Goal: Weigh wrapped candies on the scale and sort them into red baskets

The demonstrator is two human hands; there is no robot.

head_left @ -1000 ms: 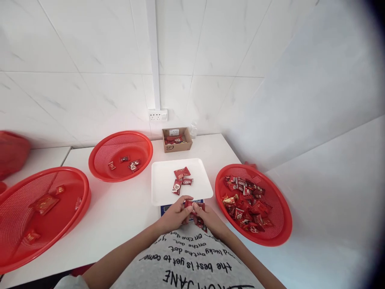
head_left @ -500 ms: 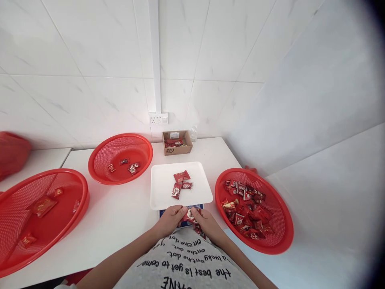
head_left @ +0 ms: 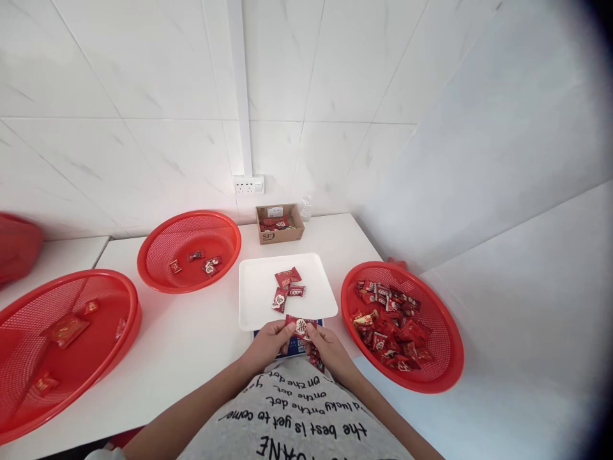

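Note:
Between my left hand (head_left: 269, 343) and my right hand (head_left: 325, 345) is a red wrapped candy (head_left: 301, 327) with a pale round label, pinched at both ends by thumbs and fingers. More red packets (head_left: 315, 360) show under my right palm, partly hidden. Just beyond my hands, a white tray (head_left: 253, 291) carries three red packets (head_left: 280, 299) lying close together. Beneath the tray's near edge, the blue panel of a scale (head_left: 294, 348) is partly covered by my hands.
To the right, a red mesh basket (head_left: 447, 358) holds a heap of red packets. Two more red baskets (head_left: 189, 220) (head_left: 129, 300) on the left contain several scattered packets. Near the wall stands a cardboard box (head_left: 281, 236) of packets, below a wall socket (head_left: 249, 184).
Both hands have risen slightly toward the tray with the candy, whose label now shows more fully. The view has shifted a little; the packets on the tray lie as before.

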